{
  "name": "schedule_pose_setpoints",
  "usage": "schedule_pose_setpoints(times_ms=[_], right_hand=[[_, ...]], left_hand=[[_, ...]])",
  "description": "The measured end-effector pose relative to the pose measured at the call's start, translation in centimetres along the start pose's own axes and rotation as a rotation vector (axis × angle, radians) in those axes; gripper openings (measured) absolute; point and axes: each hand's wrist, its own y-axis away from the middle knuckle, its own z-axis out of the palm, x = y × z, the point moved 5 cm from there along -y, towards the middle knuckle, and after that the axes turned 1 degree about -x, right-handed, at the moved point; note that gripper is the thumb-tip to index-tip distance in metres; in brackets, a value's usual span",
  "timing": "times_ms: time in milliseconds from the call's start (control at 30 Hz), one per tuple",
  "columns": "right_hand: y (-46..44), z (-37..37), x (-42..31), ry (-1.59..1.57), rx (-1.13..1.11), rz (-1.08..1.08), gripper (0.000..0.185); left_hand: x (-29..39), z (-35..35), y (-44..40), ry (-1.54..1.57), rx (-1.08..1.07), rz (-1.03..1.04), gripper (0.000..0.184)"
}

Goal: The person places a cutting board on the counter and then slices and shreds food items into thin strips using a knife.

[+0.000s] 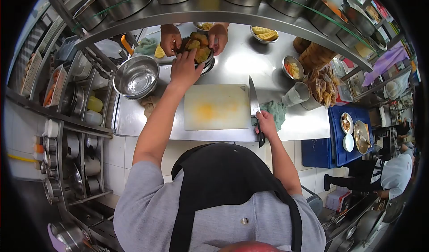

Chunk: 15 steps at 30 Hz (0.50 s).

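My left hand (185,71) reaches across to a bowl (209,60) of yellow-brown chunks (199,46). Its fingers are stretched out over the near side of the chunks. Another person's hands (170,41) hold that bowl from the far side. My right hand (267,123) is closed around the black handle of a chef's knife (254,98), whose blade points away from me. The knife lies along the right edge of a white cutting board (214,113) with yellow stains. Beside the blade is a crumpled green cloth (273,113).
An empty steel bowl (136,77) stands left of the board. Yellow slices fill a small bowl (264,34) at the back. On the right are a bowl of shredded vegetables (292,68) and a clear cup (296,94). A steel shelf (214,17) overhangs the far edge.
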Motion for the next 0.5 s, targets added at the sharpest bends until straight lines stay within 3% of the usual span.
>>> schedule_pose_setpoints(times_ms=[67, 300, 500], right_hand=[[0.3, 0.1, -0.6, 0.029, -0.004, -0.018, 0.027], [0.7, 0.1, -1.2, 0.029, -0.018, -0.035, 0.028], [0.8, 0.1, -1.1, 0.013, -0.023, -0.029, 0.024]], left_hand=[[1.1, -0.2, -1.4, -0.078, -0.088, -0.121, 0.063], [3.5, 0.3, -4.2, -0.191, -0.014, -0.047, 0.061], [3.7, -2.1, -5.0, 0.194, 0.119, -0.023, 0.055]])
